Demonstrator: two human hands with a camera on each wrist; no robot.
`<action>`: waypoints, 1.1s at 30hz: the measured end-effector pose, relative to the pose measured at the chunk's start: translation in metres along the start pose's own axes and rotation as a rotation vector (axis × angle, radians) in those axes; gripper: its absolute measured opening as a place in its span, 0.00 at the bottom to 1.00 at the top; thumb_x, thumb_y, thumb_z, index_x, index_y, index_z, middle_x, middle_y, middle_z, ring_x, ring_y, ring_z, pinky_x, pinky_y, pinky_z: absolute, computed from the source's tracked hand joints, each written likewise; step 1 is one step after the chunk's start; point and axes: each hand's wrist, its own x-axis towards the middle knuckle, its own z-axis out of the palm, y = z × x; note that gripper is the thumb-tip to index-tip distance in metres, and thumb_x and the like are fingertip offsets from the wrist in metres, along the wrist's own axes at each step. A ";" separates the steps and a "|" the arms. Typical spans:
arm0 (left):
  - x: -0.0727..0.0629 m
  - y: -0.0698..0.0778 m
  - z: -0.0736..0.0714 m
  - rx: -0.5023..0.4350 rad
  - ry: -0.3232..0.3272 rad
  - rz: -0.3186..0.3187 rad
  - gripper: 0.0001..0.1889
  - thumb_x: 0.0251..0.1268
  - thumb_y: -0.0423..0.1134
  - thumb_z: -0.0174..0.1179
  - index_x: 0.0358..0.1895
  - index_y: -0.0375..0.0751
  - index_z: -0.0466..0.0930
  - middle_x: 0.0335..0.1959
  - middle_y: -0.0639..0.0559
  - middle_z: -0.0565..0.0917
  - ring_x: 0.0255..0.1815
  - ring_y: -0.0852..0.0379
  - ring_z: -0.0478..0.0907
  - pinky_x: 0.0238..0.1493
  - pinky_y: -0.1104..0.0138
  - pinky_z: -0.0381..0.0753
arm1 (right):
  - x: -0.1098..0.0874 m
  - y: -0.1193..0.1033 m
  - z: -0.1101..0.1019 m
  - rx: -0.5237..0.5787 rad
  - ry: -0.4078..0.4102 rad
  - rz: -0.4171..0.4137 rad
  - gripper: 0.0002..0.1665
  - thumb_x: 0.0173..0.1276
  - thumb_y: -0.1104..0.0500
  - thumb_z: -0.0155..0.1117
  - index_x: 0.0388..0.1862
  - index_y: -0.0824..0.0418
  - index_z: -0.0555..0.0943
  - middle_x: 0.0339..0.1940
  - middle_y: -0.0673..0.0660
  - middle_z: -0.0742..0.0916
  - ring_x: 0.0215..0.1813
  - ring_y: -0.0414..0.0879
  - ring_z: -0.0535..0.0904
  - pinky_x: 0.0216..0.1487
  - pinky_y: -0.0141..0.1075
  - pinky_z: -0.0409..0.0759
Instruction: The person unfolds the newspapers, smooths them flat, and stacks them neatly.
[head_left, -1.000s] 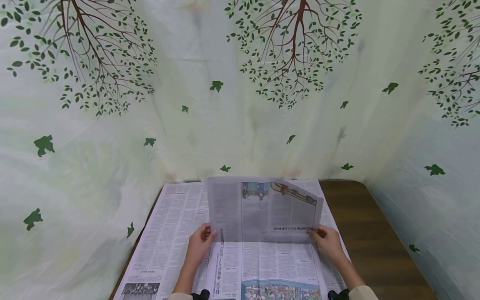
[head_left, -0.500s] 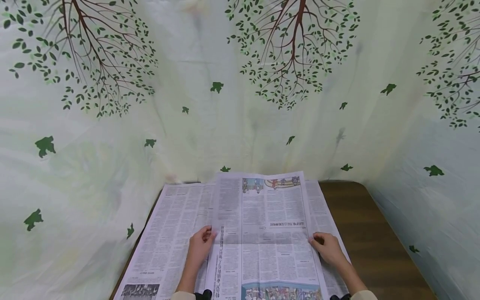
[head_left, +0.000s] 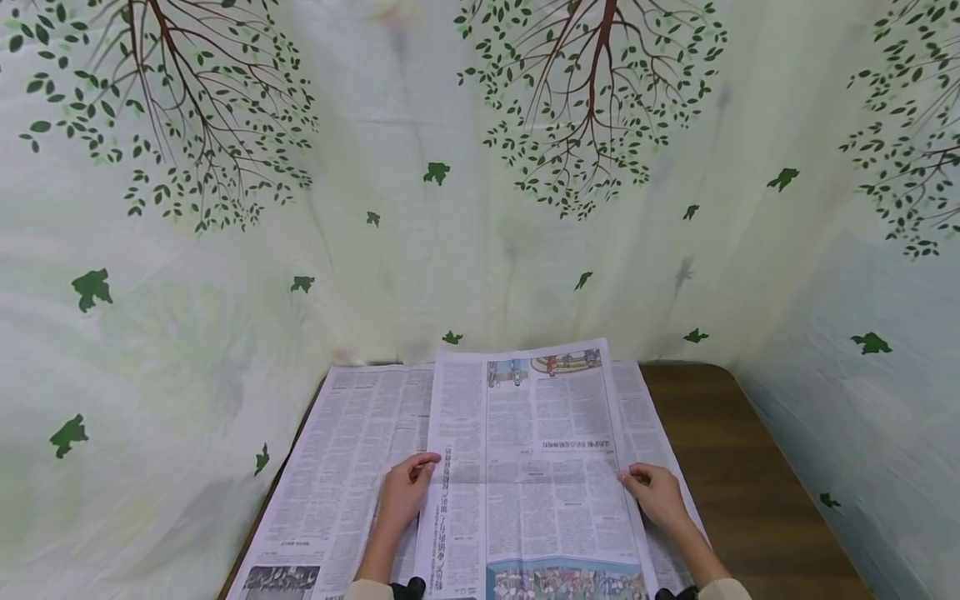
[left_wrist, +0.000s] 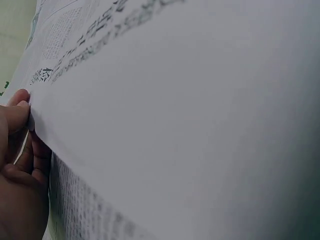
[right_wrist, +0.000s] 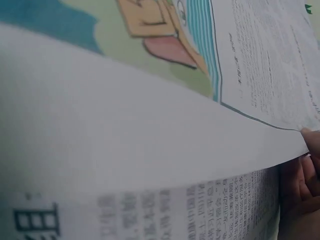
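Note:
An unfolded newspaper sheet [head_left: 551, 500] with colour cartoon pictures spreads before me in the head view. My left hand [head_left: 407, 490] pinches its left edge between thumb and fingers; the left wrist view shows the thumb of the left hand [left_wrist: 22, 160] over the margin of the sheet [left_wrist: 165, 125]. At the opposite edge my right hand [head_left: 657, 495] pinches the paper, as the fingers of the right hand [right_wrist: 302, 175] do in the right wrist view. There the held sheet [right_wrist: 150, 130] bows up above printed pages underneath. Its far end rises slightly against the wall.
More newspaper [head_left: 337, 467] covers the table beneath the held sheet, with a dark photo [head_left: 281, 581] at its near left. A strip of brown wooden table [head_left: 750, 483] shows on the right. A leaf-patterned cloth [head_left: 510, 250] hangs behind and at both sides.
The sheet's far half, earlier folded up toward me, has swung away and now lies nearly flat and extended. Both hands stay at the side edges, almost in place.

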 end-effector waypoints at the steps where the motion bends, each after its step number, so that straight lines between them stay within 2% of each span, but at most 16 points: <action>1: 0.000 0.000 0.000 -0.002 -0.015 0.001 0.10 0.74 0.37 0.62 0.50 0.55 0.89 0.42 0.55 0.90 0.37 0.61 0.82 0.40 0.71 0.78 | 0.001 0.000 0.000 0.008 -0.002 0.012 0.15 0.70 0.58 0.69 0.48 0.70 0.87 0.35 0.55 0.90 0.33 0.42 0.80 0.33 0.31 0.77; 4: 0.000 -0.001 0.000 -0.006 -0.050 0.004 0.13 0.75 0.38 0.62 0.56 0.57 0.87 0.44 0.56 0.88 0.36 0.61 0.79 0.38 0.71 0.77 | 0.003 0.000 0.000 0.029 -0.006 0.032 0.16 0.71 0.58 0.69 0.48 0.71 0.87 0.34 0.55 0.89 0.32 0.42 0.80 0.31 0.31 0.76; 10: 0.000 -0.001 0.000 0.017 -0.103 0.014 0.20 0.72 0.36 0.65 0.64 0.56 0.83 0.35 0.53 0.82 0.30 0.59 0.75 0.32 0.71 0.74 | 0.008 -0.002 0.000 0.039 0.003 0.059 0.14 0.71 0.58 0.69 0.46 0.70 0.87 0.31 0.55 0.89 0.29 0.42 0.79 0.30 0.31 0.76; 16: 0.001 0.001 -0.001 0.062 -0.166 0.017 0.25 0.70 0.36 0.65 0.69 0.55 0.78 0.35 0.54 0.82 0.31 0.59 0.76 0.32 0.71 0.75 | 0.012 -0.003 -0.002 0.051 -0.001 0.067 0.16 0.70 0.58 0.69 0.46 0.71 0.87 0.30 0.56 0.88 0.28 0.42 0.79 0.29 0.32 0.76; 19: 0.001 0.000 -0.001 0.076 -0.179 0.019 0.26 0.70 0.35 0.65 0.70 0.53 0.78 0.35 0.53 0.81 0.31 0.59 0.76 0.32 0.71 0.75 | 0.012 -0.002 -0.002 0.050 -0.012 0.085 0.17 0.71 0.57 0.69 0.48 0.71 0.87 0.31 0.56 0.88 0.29 0.43 0.80 0.29 0.32 0.76; 25: 0.001 0.003 -0.004 0.091 -0.164 0.023 0.25 0.69 0.36 0.67 0.69 0.49 0.79 0.35 0.52 0.79 0.31 0.59 0.74 0.32 0.71 0.74 | 0.013 -0.002 -0.003 0.074 -0.018 0.114 0.21 0.72 0.55 0.68 0.50 0.73 0.86 0.32 0.57 0.89 0.30 0.43 0.80 0.29 0.33 0.77; 27: 0.001 0.004 -0.004 0.105 -0.175 0.023 0.26 0.68 0.37 0.68 0.69 0.49 0.78 0.40 0.52 0.81 0.33 0.59 0.74 0.34 0.72 0.73 | 0.013 -0.002 -0.003 0.082 -0.018 0.129 0.21 0.71 0.54 0.69 0.50 0.73 0.86 0.32 0.57 0.89 0.30 0.43 0.81 0.29 0.34 0.77; 30: 0.002 0.005 -0.005 0.142 -0.212 0.047 0.31 0.66 0.38 0.70 0.72 0.47 0.75 0.55 0.48 0.82 0.40 0.58 0.74 0.40 0.70 0.73 | 0.013 -0.002 -0.003 0.089 -0.017 0.150 0.22 0.71 0.53 0.69 0.49 0.72 0.86 0.33 0.57 0.89 0.30 0.43 0.81 0.29 0.34 0.77; 33: 0.002 0.006 -0.005 0.172 -0.244 0.087 0.36 0.64 0.38 0.71 0.75 0.43 0.70 0.71 0.44 0.75 0.50 0.55 0.76 0.51 0.64 0.75 | 0.013 -0.001 -0.003 0.086 -0.014 0.167 0.23 0.70 0.52 0.70 0.49 0.72 0.86 0.33 0.57 0.89 0.30 0.44 0.81 0.30 0.34 0.78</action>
